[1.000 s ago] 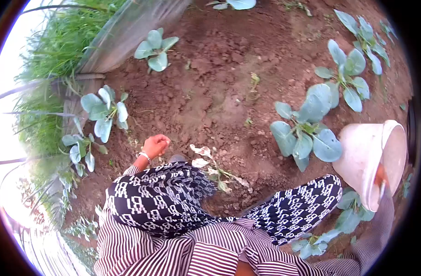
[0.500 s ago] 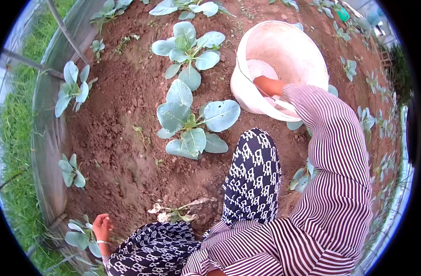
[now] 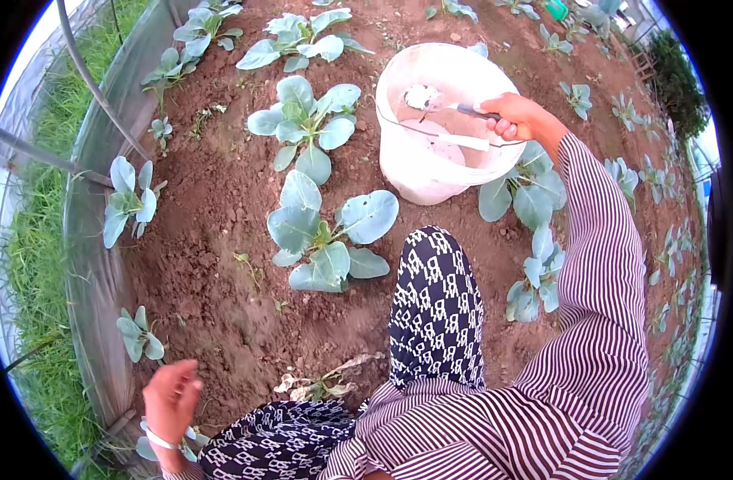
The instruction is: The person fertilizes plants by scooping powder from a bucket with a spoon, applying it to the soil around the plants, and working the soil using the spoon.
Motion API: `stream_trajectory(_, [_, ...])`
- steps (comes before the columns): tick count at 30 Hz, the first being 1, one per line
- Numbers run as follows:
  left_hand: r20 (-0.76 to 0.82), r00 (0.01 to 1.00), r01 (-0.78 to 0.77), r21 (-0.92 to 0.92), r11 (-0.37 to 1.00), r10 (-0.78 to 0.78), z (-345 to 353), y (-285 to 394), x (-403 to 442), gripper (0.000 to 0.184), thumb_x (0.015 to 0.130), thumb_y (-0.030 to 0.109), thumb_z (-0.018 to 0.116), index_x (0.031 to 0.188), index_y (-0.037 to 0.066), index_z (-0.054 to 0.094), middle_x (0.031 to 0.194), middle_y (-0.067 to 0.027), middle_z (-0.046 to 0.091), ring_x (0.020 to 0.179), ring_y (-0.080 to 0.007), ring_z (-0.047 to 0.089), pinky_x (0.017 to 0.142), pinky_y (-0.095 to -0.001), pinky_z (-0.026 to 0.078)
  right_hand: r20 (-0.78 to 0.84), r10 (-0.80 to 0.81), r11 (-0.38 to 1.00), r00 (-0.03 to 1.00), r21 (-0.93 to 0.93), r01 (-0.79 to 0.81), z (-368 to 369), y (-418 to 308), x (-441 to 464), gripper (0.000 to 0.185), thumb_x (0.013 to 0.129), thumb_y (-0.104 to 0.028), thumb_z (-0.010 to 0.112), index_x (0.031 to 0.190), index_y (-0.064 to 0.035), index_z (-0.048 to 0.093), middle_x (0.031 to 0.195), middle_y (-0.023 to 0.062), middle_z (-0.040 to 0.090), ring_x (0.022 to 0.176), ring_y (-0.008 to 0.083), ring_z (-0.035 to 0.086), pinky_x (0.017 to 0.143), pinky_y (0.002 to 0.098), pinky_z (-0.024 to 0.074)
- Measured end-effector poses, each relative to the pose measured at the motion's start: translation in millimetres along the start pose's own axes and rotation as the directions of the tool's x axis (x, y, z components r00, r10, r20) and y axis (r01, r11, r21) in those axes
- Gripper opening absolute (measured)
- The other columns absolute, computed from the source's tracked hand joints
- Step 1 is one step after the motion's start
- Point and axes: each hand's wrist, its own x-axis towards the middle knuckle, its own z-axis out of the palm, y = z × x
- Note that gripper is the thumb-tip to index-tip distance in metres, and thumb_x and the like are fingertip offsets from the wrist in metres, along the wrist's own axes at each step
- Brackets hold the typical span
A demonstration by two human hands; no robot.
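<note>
My right hand (image 3: 512, 118) is wrapped round the dark handle of a small trowel (image 3: 467, 110) over the mouth of a white bucket (image 3: 414, 172). White material lies on the trowel's blade, and more white material (image 3: 434, 142) is inside the bucket. The bucket's wire handle, with a white grip (image 3: 465, 142), hangs across its front rim. At the lower left, my left hand (image 3: 171, 404) hovers above a small leafy plant (image 3: 192, 438), fingers loosely bent and apart, holding nothing. A larger blue-green plant (image 3: 331, 240) grows between my hands, just left of my knee.
More leafy plants (image 3: 306, 120) grow in rows in the brown soil (image 3: 214, 272). Along the left runs a sheet barrier (image 3: 90, 264) with poles and grass (image 3: 30, 240) beyond. Withered leaves (image 3: 322, 384) lie near my legs. Plants (image 3: 534, 192) stand right of the bucket.
My right hand has come up from deep inside the bucket, bringing the trowel with white material into view. My left hand has risen slightly. The whole view has shifted a little.
</note>
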Motion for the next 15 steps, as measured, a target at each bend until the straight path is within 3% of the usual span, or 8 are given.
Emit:
stream_trajectory(5, [0.281,0.959,-0.028,-0.001,1.000,0.027,3,21,-36,0.039,0.072,0.006,0.072,0.109,0.005,0.063,0.087,-0.0139,0.065,0.075,-0.0259,0.066,0.067,-0.0328,0.053,-0.089,-0.156,0.987,0.984,0.019,0.158,-1,-19,-46,0.019,0.093,-0.018,0.054,0.102,-0.0015,0.056,0.065,0.0008,0.047,0.041,0.0013,0.028,0.031,0.0164,0.0200])
stream_trajectory(9, [0.208,0.970,0.163,-0.159,0.974,-0.129,0,-38,-65,0.038,0.074,0.007,0.073,0.111,0.003,0.063,0.089,-0.0108,0.067,0.079,-0.0174,0.066,0.070,-0.0290,0.053,-0.060,-0.261,0.965,0.964,-0.030,0.259,14,-49,-83,0.018,0.092,-0.016,0.055,0.102,-0.0013,0.056,0.065,0.0009,0.048,0.041,0.0036,0.033,0.031,0.0186,0.0237])
stream_trajectory(10, [0.188,0.938,0.345,-0.426,0.836,-0.292,4,-49,-71,0.034,0.077,0.009,0.071,0.110,0.001,0.063,0.093,-0.0103,0.068,0.081,-0.0145,0.066,0.072,-0.0282,0.053,-0.015,-0.286,0.957,0.958,-0.047,0.285,17,-55,-82,0.019,0.091,-0.015,0.056,0.103,-0.0006,0.056,0.066,0.0012,0.049,0.041,0.0049,0.036,0.032,0.0198,0.0265])
stream_trajectory(11, [0.100,0.957,0.290,-0.274,0.917,-0.273,7,-71,-77,0.030,0.081,0.012,0.068,0.108,0.000,0.063,0.095,-0.0085,0.068,0.083,-0.0120,0.064,0.073,-0.0270,0.052,0.126,-0.446,0.852,0.886,-0.244,0.464,17,-62,-76,0.020,0.090,-0.012,0.055,0.107,-0.0010,0.055,0.068,0.0011,0.051,0.043,0.0058,0.039,0.036,0.0212,0.0303])
stream_trajectory(12, [-0.058,0.995,0.076,-0.164,0.984,-0.086,19,-107,-83,0.028,0.083,0.016,0.067,0.107,0.001,0.064,0.091,-0.0071,0.067,0.080,-0.0110,0.062,0.071,-0.0259,0.051,0.470,-0.708,0.150,0.528,-0.630,0.762,14,-57,-72,0.023,0.089,-0.008,0.055,0.111,-0.0014,0.055,0.070,0.0010,0.052,0.046,0.0067,0.043,0.040,0.0226,0.0342])
stream_trajectory(13, [-0.013,0.935,0.328,-0.346,0.879,-0.354,26,-123,-93,0.027,0.085,0.019,0.066,0.104,0.001,0.065,0.086,-0.0056,0.066,0.073,-0.0102,0.060,0.065,-0.0261,0.050,0.615,-0.723,-0.200,0.315,-0.623,0.757,27,-57,-68,0.027,0.088,-0.005,0.054,0.115,-0.0017,0.054,0.072,0.0009,0.053,0.049,0.0075,0.046,0.044,0.0241,0.0380])
stream_trajectory(14, [0.003,0.888,0.408,-0.468,0.784,-0.460,41,-144,-106,0.025,0.086,0.022,0.065,0.100,0.000,0.065,0.077,-0.0035,0.065,0.065,-0.0104,0.058,0.059,-0.0270,0.048,0.643,-0.727,-0.254,0.240,-0.577,0.776,51,-59,-67,0.031,0.087,-0.001,0.053,0.118,-0.0021,0.054,0.074,0.0008,0.055,0.051,0.0084,0.050,0.048,0.0255,0.0418])
stream_trajectory(15, [0.076,0.851,0.495,-0.446,0.746,-0.519,58,-166,-118,0.017,0.091,0.018,0.061,0.097,0.003,0.066,0.070,-0.0009,0.060,0.065,-0.0055,0.056,0.056,-0.0208,0.045,0.461,-0.577,0.421,0.674,-0.539,0.729,87,-70,-64,0.025,0.090,-0.012,0.054,0.114,-0.0061,0.056,0.067,-0.0017,0.050,0.045,0.0045,0.041,0.039,0.0216,0.0335])
